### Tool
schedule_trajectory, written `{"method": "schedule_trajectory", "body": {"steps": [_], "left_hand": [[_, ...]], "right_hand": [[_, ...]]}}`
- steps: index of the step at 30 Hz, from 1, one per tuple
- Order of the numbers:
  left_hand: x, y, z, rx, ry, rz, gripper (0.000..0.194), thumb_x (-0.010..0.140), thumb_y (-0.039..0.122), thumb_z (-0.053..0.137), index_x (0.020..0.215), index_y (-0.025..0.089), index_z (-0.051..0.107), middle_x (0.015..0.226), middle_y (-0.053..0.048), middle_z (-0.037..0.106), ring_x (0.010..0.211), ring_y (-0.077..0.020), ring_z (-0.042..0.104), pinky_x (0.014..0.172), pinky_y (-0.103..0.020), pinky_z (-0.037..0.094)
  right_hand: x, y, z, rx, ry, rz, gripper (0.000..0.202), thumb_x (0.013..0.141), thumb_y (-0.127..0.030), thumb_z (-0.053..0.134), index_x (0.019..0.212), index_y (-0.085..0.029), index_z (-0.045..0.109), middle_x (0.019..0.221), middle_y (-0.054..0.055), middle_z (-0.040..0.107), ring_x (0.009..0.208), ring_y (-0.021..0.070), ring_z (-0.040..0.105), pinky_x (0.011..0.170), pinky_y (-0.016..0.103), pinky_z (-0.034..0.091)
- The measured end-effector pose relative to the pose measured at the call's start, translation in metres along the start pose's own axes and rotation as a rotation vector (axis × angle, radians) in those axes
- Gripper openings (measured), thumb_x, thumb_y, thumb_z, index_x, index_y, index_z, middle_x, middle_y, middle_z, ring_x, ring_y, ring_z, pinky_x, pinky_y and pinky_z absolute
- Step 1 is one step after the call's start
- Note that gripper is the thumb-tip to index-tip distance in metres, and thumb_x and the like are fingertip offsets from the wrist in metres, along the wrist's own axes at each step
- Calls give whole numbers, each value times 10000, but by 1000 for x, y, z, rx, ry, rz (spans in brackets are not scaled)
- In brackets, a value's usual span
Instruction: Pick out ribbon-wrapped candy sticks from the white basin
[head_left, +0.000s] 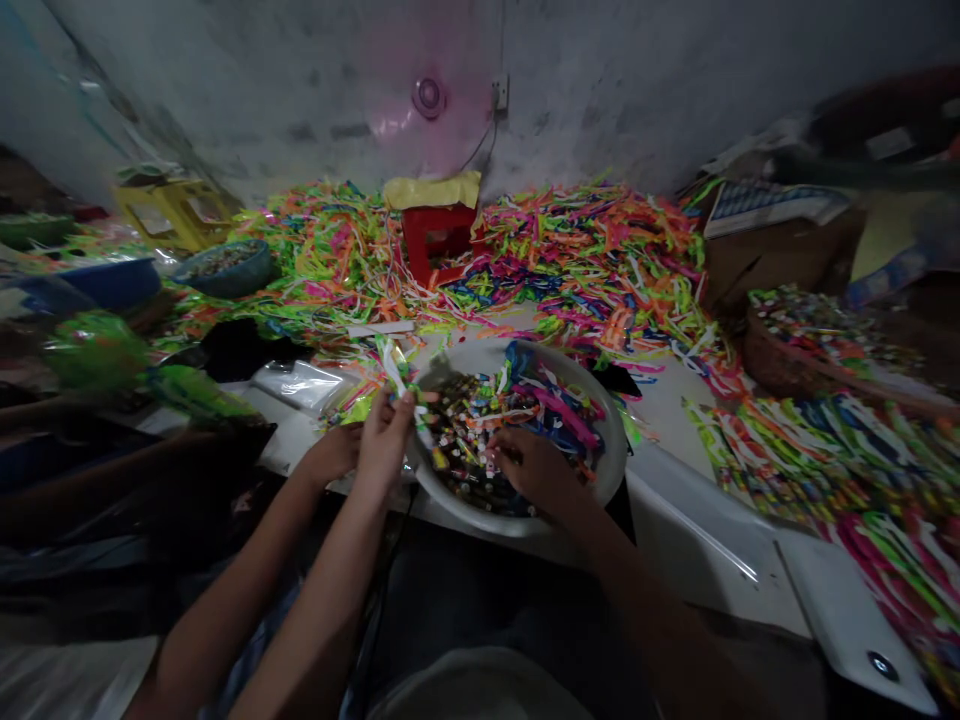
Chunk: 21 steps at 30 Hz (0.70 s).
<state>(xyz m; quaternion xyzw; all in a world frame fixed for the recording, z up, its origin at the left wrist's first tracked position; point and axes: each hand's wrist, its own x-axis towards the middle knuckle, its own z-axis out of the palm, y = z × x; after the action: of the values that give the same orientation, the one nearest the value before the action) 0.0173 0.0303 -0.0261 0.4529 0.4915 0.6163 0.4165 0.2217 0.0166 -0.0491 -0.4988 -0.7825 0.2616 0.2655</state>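
Note:
A round white basin (616, 440) sits before me, holding many small multicoloured pieces (469, 425) and some bright ribbon-like strips (566, 415). At its left rim my left hand (386, 432) is closed in a pinch on a white and green strip (396, 372), which sticks up above the fingers. Inside the basin, over the small pieces, is my right hand (534, 468). Its fingers are pinched together around a small pinkish piece (491, 462), too small to make out. Another person's hand (337, 455) is just left of mine, its fingers partly hidden.
Heaps of bright strips (615, 240) cover the table's far side around a red stool (427, 240). Blue bowls (232, 270) stand at left. Strips in rows (817, 450) and a brown basin (780, 360) lie at right, near a white device (847, 610).

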Motion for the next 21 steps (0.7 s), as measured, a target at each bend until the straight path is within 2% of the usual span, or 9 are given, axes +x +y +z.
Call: {"method": "schedule_trajectory", "body": {"steps": [2, 4, 7, 10, 12, 14, 18, 20, 21], "left_hand": [[20, -3, -19, 74, 44, 3, 505, 769, 515, 542, 1172, 211, 518, 856, -40, 683, 687, -164, 636, 602, -262, 495], [38, -7, -41, 286, 74, 6, 508, 791, 489, 516, 1199, 186, 510, 889, -57, 686, 705, -174, 637, 627, -279, 499], [58, -15, -65, 548, 96, 16, 469, 806, 410, 515, 1193, 145, 530, 980, -119, 678, 892, -239, 630, 795, -371, 477], [65, -19, -71, 610, 103, 36, 478, 753, 292, 587, 1197, 121, 533, 1116, -192, 622, 1125, -338, 523, 976, -499, 323], [63, -19, -63, 616, 69, 74, 514, 721, 220, 604, 1214, 102, 520, 1240, -221, 538, 1256, -366, 388, 1045, -526, 203], [58, -18, -46, 580, -29, 132, 504, 708, 185, 607, 1200, 105, 537, 1310, -202, 484, 1307, -343, 317, 1081, -491, 163], [44, -22, 6, 434, -348, 203, 292, 696, 211, 670, 987, 211, 664, 1112, -99, 633, 1144, -274, 504, 1051, -419, 298], [41, -29, 26, 348, -443, 187, 212, 743, 262, 661, 948, 206, 660, 1048, -82, 645, 1038, -238, 564, 986, -421, 383], [40, -32, 30, 303, -460, 171, 211, 787, 287, 625, 977, 197, 642, 1068, -81, 629, 1009, -219, 572, 943, -414, 421]], "right_hand": [[-2, 2, 6, -68, -79, -17, 171, 810, -317, 589, 918, -204, 659, 840, 35, 661, 774, 172, 606, 685, 248, 397], [-4, 4, 11, -116, -135, -31, 198, 780, -347, 630, 919, -215, 679, 855, 45, 671, 797, 192, 617, 686, 255, 396], [-5, 5, 15, -170, -154, -26, 199, 783, -343, 624, 927, -216, 681, 867, 57, 677, 799, 206, 621, 682, 265, 393], [-4, 3, 12, -187, -148, -21, 189, 761, -294, 644, 933, -219, 672, 879, 45, 676, 813, 201, 620, 692, 259, 393], [-4, 1, 8, -180, -127, -18, 199, 756, -259, 640, 949, -216, 657, 886, 37, 671, 823, 191, 616, 699, 251, 394], [-3, -2, 4, -163, -87, -14, 234, 782, -214, 596, 1014, -204, 623, 908, 36, 665, 826, 176, 611, 705, 245, 396], [-2, -6, 0, -132, 16, -13, 260, 831, -174, 513, 1085, -179, 569, 983, 55, 652, 862, 170, 598, 730, 253, 392], [-2, -7, -2, -125, 69, 5, 202, 824, -220, 545, 1014, -162, 586, 886, 53, 656, 777, 172, 591, 676, 256, 384], [-3, -7, -3, -120, 98, 18, 175, 814, -242, 566, 964, -155, 590, 826, 47, 650, 726, 169, 581, 644, 254, 374]]}}
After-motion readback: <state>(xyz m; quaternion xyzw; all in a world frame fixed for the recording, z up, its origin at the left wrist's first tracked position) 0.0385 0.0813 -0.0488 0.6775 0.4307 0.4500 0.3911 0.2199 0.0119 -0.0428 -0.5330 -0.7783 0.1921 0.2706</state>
